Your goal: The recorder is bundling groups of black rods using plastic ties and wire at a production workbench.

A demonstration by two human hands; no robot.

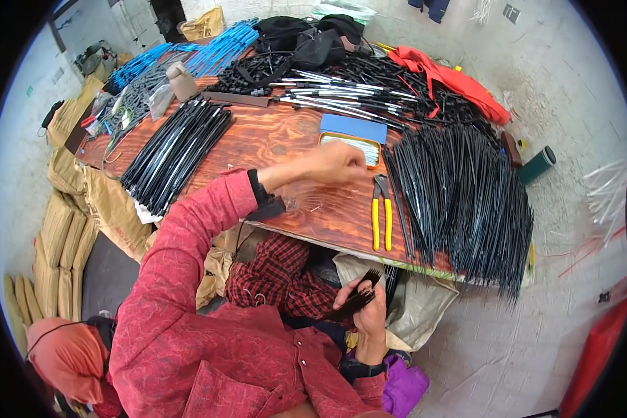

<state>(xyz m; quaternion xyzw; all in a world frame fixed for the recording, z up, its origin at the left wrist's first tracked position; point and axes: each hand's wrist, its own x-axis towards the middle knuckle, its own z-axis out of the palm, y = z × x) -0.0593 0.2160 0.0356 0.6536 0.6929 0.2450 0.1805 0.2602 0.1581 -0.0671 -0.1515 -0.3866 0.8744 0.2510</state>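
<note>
My left hand (336, 164) reaches over the wooden table, at the near edge of a shallow, yellow-rimmed tin (370, 155) of thin pale sticks. Its fingers are curled together; whatever they may hold is hidden. Behind the tin lies a flat blue lid (353, 129). Low in front of my body, off the table's near edge, my right hand (371, 311) grips a dark comb-like piece (359, 298) with thin prongs at its upper end. Yellow-handled pliers (382, 216) rest on the table just right of my left hand.
Large bundles of thin black rods (460, 195) cover the table's right side and overhang its edge. Another black rod bundle (177, 150) lies left. White-and-black rods (348, 94), blue rods (223, 49) and a red cloth (456, 80) sit farther back. A person in an orange head covering (70, 355) is at lower left.
</note>
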